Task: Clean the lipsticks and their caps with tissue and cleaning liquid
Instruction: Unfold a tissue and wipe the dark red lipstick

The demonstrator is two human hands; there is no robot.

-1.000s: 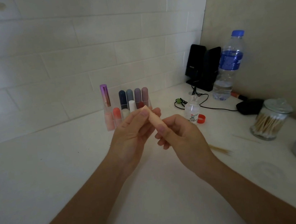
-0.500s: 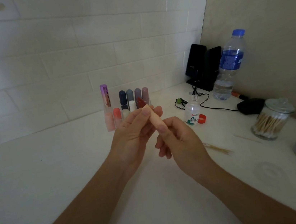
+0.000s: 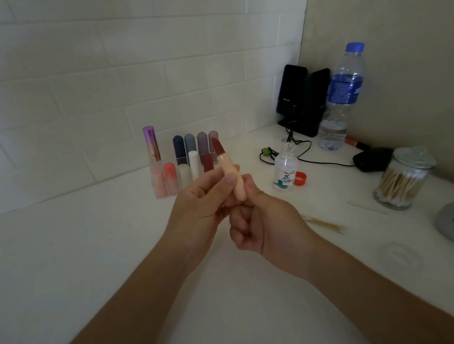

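Firstly, hazards, taken left to right. Clear lipstick rack of capped sticks, standing on the table just beyond the left hand: liable to be smeared or knocked if the bare tip swings forward. Peach-cased lipstick, dark red bullet wound out and uncovered, raised above the table between both hands: soft tip apt to snap, dent or stain fingers under any sideways press, and apt to slip if twisting at the base loosens the hold. Small alcohol bottle, uncapped, red cap just beside it, near the right hand: easily toppled and spilled by a careless reach. No tissue in view; wiping judged not yet begun.

Secondly, hands.
- Left hand: palm turned inward, thumb and fingers pinching the case at mid-length, tube near upright with its top leaning slightly left.
- Right hand: lower, fingers curled, fingertips closed on the bottom end of the case, seemingly for twisting; exact contact partly hidden.
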